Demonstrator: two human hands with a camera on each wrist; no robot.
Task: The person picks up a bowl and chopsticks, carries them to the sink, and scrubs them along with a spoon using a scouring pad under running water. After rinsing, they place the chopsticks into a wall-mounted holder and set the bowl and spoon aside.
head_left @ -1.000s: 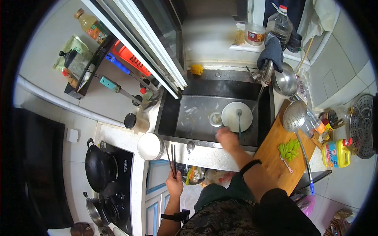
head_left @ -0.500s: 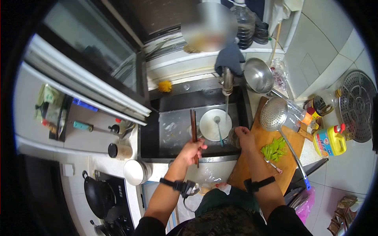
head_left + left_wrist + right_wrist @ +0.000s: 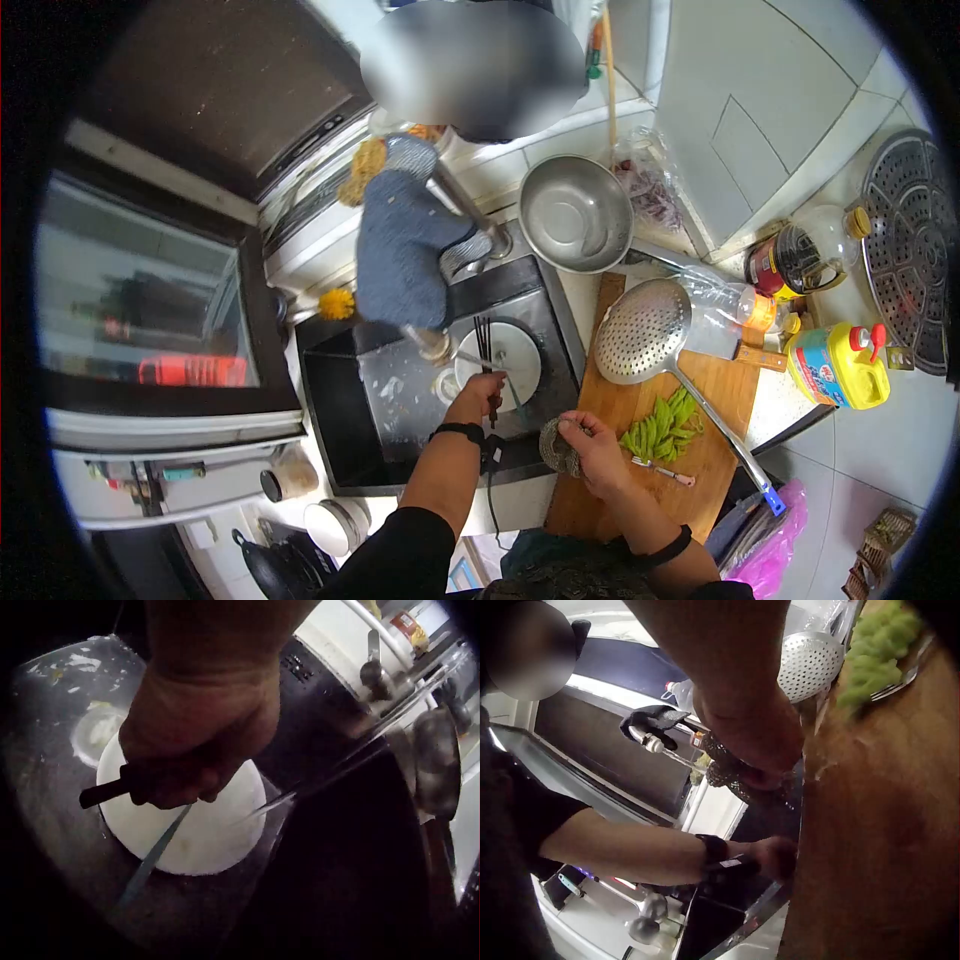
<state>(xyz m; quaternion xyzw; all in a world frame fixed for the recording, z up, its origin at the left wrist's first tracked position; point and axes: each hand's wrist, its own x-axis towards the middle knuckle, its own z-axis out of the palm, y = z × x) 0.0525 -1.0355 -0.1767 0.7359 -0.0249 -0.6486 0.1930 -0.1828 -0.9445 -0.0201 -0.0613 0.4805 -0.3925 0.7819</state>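
My left hand [image 3: 482, 392] grips a bundle of dark chopsticks [image 3: 484, 340] over the sink [image 3: 330, 440]. Below lies a white bowl [image 3: 522, 352] with a teal-handled spoon [image 3: 154, 855] in it; a smaller pale dish [image 3: 99, 733] sits beside it. Water runs from the tap [image 3: 432, 343] into the bowl. Between thumb and fingers, my right hand [image 3: 598, 455] pinches a dark mesh scrubber [image 3: 558, 447] above the sink's right front corner, by the cutting board. The right wrist view also shows this mesh scrubber [image 3: 731, 776] under the fingers.
On the wooden cutting board [image 3: 590, 500] lie sliced green vegetables [image 3: 662, 428], a fork [image 3: 665, 472] and a long-handled skimmer [image 3: 645, 332]. Behind it stands a metal pan [image 3: 575, 212]. A grey cloth [image 3: 405, 250] drapes over the tap. White stacked bowls [image 3: 335, 528] stand left of the sink.
The left hand has carried the chopsticks from the counter front to over the bowl. The right hand has moved right from the sink and picked up the scrubber. The head view has swung right.
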